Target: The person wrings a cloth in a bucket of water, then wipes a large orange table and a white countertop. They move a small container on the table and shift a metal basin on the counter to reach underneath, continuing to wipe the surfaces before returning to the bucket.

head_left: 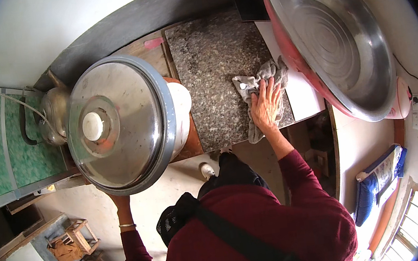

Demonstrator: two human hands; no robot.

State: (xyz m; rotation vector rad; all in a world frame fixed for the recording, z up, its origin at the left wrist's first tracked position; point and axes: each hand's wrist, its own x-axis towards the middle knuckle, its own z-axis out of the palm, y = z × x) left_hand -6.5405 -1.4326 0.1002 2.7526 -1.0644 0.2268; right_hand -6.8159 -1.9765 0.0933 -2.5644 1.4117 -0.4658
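My right hand lies flat with fingers stretched out on a crumpled grey cloth. The cloth rests on a dark speckled stone slab, near its right side. At the left stands a large round pot, its shiny metal lid topped with a white knob. A grey-blue rim circles the lid, and part of a white body shows behind it. My left hand is at the pot's near lower edge; the pot hides its fingers, so their grip is not visible.
Right of the slab, a big metal basin with a pink outside leans tilted. A metal kettle stands left of the pot, beside a green counter. Small wooden stools stand on the floor at lower left.
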